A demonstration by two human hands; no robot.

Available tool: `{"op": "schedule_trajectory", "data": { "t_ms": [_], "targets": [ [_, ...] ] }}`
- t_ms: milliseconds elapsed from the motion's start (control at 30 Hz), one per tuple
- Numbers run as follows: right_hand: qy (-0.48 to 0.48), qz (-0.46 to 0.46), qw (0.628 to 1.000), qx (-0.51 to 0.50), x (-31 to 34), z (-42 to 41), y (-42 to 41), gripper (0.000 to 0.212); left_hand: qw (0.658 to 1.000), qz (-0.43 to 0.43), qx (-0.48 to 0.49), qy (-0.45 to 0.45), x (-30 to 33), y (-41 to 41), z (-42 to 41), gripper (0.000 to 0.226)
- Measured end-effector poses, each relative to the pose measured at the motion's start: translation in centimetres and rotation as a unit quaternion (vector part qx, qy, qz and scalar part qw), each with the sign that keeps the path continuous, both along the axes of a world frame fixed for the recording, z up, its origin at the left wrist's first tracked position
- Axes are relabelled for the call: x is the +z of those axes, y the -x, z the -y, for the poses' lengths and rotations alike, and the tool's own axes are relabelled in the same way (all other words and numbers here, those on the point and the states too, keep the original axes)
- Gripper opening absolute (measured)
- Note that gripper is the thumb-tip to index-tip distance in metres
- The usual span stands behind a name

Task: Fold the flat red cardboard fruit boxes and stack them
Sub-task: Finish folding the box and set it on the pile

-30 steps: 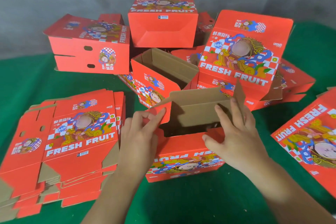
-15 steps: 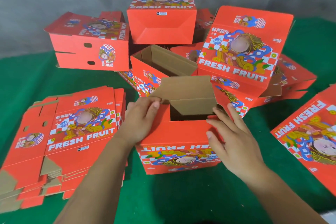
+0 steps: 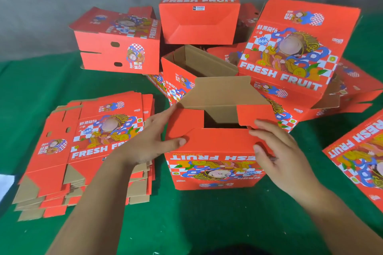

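A red fruit box (image 3: 215,163) stands upside down in the middle of the green table, its print inverted towards me. Its two red side flaps are folded inward over the opening, and the brown far flap (image 3: 221,93) still stands up. My left hand (image 3: 149,141) grips the box's left top corner, thumb on the front panel, fingers on the left flap. My right hand (image 3: 279,151) holds the right top corner, fingers pressing the right flap. A pile of flat boxes (image 3: 87,151) lies to the left.
Folded boxes crowd the back: one on its side at back left (image 3: 118,47), one at back centre (image 3: 199,14), an open one (image 3: 186,68) and a large tilted one (image 3: 294,51) behind the box I hold. Another lies at the right edge (image 3: 360,157). A grey wall rises behind.
The box has been set more upright and both red side flaps are now folded inward over the opening. My hands shifted from the flaps' edges to the box's top corners.
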State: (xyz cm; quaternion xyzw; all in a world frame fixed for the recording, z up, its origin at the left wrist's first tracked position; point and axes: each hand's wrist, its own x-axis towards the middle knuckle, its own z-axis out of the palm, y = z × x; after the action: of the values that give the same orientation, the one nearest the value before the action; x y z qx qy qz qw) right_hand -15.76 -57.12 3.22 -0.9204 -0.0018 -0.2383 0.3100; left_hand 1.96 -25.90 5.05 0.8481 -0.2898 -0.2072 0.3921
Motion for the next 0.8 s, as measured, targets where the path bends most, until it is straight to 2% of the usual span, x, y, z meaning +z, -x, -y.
{"op": "schedule_trajectory", "data": {
  "t_ms": [67,167,233,333,433,500,567,667,767,800],
  "targets": [
    [-0.003,-0.03,1.0,-0.006,0.6,0.1,-0.5,0.034,0.998,0.027,0.042,0.039,-0.8,0.5,-0.4,0.092],
    [0.052,-0.102,0.993,-0.029,1.6,0.5,-1.1,0.039,0.988,0.042,0.098,0.109,-2.2,1.8,-0.3,0.084],
    [0.068,-0.133,0.988,-0.046,2.0,0.9,-1.7,0.03,0.981,-0.02,0.092,0.169,-3.2,3.1,-0.2,0.078],
    [0.058,-0.156,0.984,-0.059,2.7,0.9,-2.2,0.031,0.965,-0.113,0.099,0.213,-3.9,5.0,0.1,0.082],
    [0.12,-0.186,0.974,-0.044,3.1,-0.1,-2.4,0.038,0.933,-0.182,0.166,0.262,-3.6,6.2,1.0,0.079],
    [0.166,-0.211,0.963,-0.019,3.1,-0.6,-2.3,0.043,0.915,-0.201,0.212,0.278,-2.8,6.5,1.8,0.068],
    [0.184,-0.245,0.952,-0.009,3.3,-0.6,-2.4,0.046,0.912,-0.186,0.25,0.268,-1.9,7.1,2.8,0.055],
    [0.214,-0.265,0.94,-0.01,3.2,-0.3,-2.4,0.051,0.923,-0.121,0.301,0.205,-1.5,7.3,3.9,0.043],
    [0.236,-0.255,0.937,-0.024,2.9,-0.3,-2.1,0.054,0.926,-0.089,0.313,0.192,-2.4,7.2,4.2,0.053],
    [0.235,-0.241,0.941,-0.028,2.7,-0.5,-2.0,0.054,0.933,-0.045,0.305,0.186,-2.7,7.2,4.2,0.058]
  ]
}}
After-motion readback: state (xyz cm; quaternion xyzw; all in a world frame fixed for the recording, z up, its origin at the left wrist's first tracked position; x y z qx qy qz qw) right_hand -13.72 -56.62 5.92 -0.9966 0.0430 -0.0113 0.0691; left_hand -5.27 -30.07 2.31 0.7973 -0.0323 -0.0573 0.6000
